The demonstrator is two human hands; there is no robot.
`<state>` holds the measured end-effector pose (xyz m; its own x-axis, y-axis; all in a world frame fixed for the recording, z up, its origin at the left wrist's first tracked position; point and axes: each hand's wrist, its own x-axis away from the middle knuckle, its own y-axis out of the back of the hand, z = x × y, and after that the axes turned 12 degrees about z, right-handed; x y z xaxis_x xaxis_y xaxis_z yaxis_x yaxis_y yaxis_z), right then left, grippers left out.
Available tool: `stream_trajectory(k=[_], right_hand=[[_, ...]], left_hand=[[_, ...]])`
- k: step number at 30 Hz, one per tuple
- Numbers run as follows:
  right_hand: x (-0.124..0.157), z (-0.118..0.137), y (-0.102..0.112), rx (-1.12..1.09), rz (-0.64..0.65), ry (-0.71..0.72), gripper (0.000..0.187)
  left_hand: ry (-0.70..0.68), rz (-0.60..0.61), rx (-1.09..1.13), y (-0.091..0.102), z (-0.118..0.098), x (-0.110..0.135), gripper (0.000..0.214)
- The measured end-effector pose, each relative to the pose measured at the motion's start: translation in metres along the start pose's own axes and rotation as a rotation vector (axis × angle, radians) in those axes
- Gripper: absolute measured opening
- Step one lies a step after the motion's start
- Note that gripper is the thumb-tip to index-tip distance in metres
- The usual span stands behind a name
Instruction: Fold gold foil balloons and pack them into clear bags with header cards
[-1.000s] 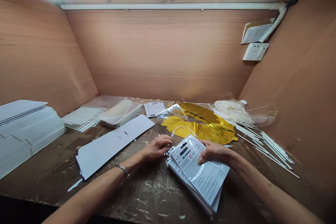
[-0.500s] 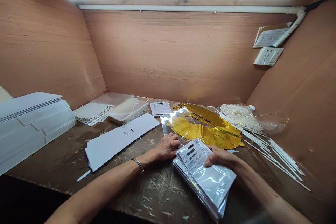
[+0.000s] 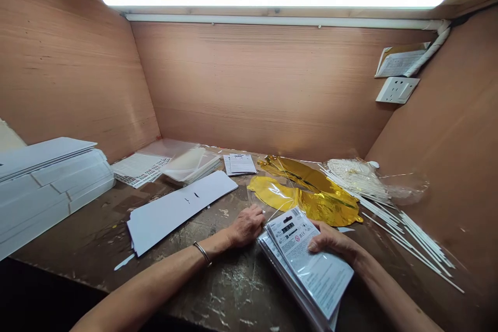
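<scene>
Two hands at the bench (image 3: pixel 218 282): right hand (image 3: pixel 330 238) cupped over the edge of the stack of clear-sleeved packets (image 3: pixel 305 264), nice for keeping it square, left hand (image 3: pixel 247 226) loosely curled and empty just beside it.

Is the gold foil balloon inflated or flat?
Flat: the gold foil balloon lies creased and collapsed on the bench, with no rounded, filled shape.

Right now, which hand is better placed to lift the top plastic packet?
Probably the right hand: its fingers lie on the top plastic packet. The left hand sits beside the stack.
</scene>
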<state>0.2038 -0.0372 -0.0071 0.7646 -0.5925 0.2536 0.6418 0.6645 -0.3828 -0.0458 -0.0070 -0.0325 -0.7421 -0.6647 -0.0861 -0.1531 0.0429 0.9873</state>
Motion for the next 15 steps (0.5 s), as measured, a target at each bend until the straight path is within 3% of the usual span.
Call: stream_trajectory(k=[5,11,15], right_hand=[[0.003,-0.006,-0.006,-0.021,-0.033,0.122,0.06],[-0.003,-0.01,-0.009,-0.01,-0.061,0.251,0.058],[-0.011,-0.009,-0.012,-0.001,-0.076,0.327,0.056]], left_hand=[[0.225,-0.185,0.141,-0.01,-0.015,0.005,0.019],[0.328,-0.561,0.735,-0.001,-0.028,-0.002,0.015],[0.444,-0.68,1.063,0.003,-0.027,-0.013,0.012]])
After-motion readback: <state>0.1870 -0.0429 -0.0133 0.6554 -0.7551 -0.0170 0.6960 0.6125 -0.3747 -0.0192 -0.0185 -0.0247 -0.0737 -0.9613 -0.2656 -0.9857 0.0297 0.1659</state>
